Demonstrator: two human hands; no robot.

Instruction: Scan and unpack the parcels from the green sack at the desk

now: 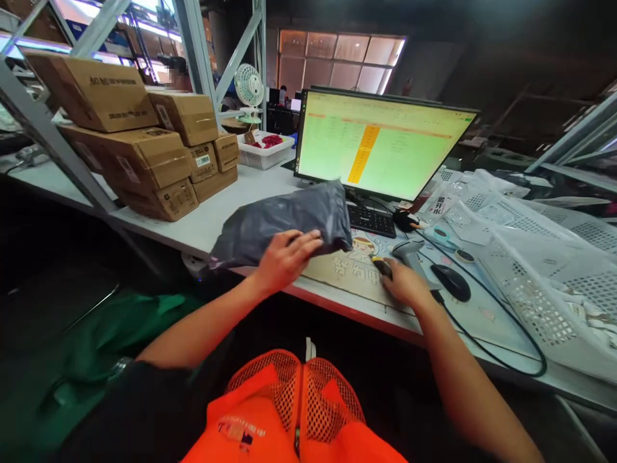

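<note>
A dark grey plastic mailing bag (284, 215), bulky and creased, slants over the front edge of the desk. My left hand (286, 260) grips its near side, fingers curled over the plastic and the thumb hidden. Over the desk mat, my right hand (405, 283) is closed round a small dark tool (383, 267) with a yellow tip, whose kind I cannot make out. Just beyond that hand lies a grey barcode scanner (409, 249). A black computer mouse (450, 283) rests to the right of it.
A monitor (376, 141) stands behind a black keyboard (371, 220). Cardboard boxes (149, 161) are stacked at the left by a metal post. White plastic baskets (540, 289) fill the right side. A black cable (520, 321) loops over the desk. A fan (249, 85) stands behind.
</note>
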